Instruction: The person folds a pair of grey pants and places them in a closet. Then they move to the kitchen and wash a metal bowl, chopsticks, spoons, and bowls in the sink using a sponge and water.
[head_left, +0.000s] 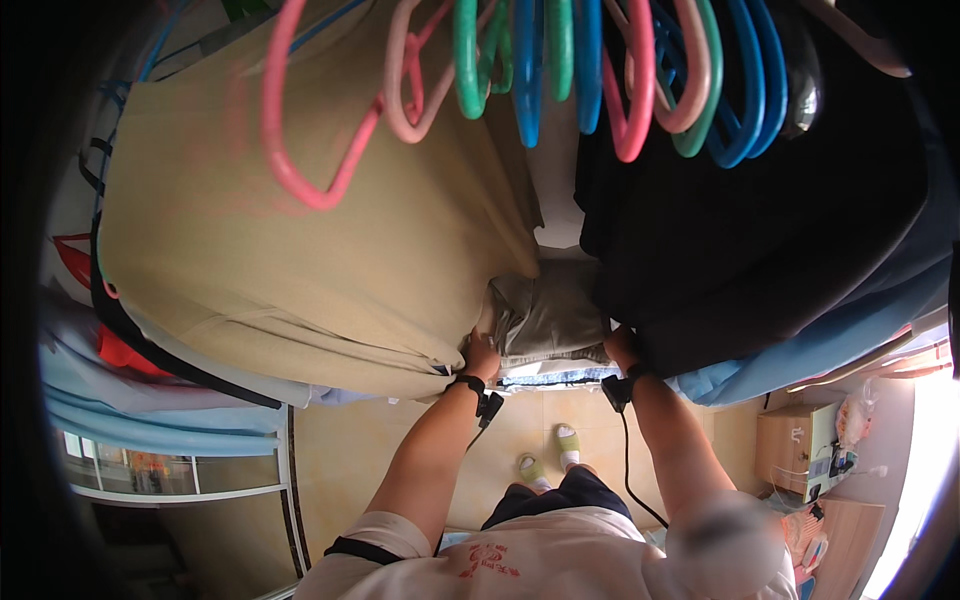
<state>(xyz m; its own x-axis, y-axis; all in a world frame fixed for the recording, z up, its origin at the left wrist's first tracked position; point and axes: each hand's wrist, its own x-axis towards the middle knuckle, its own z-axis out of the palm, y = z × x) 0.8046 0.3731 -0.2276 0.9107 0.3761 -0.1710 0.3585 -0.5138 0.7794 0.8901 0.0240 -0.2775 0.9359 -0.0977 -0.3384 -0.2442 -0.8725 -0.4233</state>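
Observation:
My left hand (482, 355) is at the left side of a folded grey-brown garment (551, 315), partly under the hem of a hanging beige garment (315, 247). On the garment's other side is my right hand (621, 346), partly hidden by a hanging black garment (750, 225). Both hands seem to touch the folded garment's edges, but the fingers are too hidden to tell their grip. Each wrist wears a black strap with a small device and a cable. Beneath the folded garment, lighter and blue cloth (559, 376) shows.
Pink, green and blue hangers (322, 196) hang close overhead. Light blue clothes (750, 375) hang at the right, more at the left. A white-framed glass cabinet (187, 491) stands lower left, a small wooden cabinet (784, 442) lower right. My green slippers (531, 466) are on the tiled floor (360, 450).

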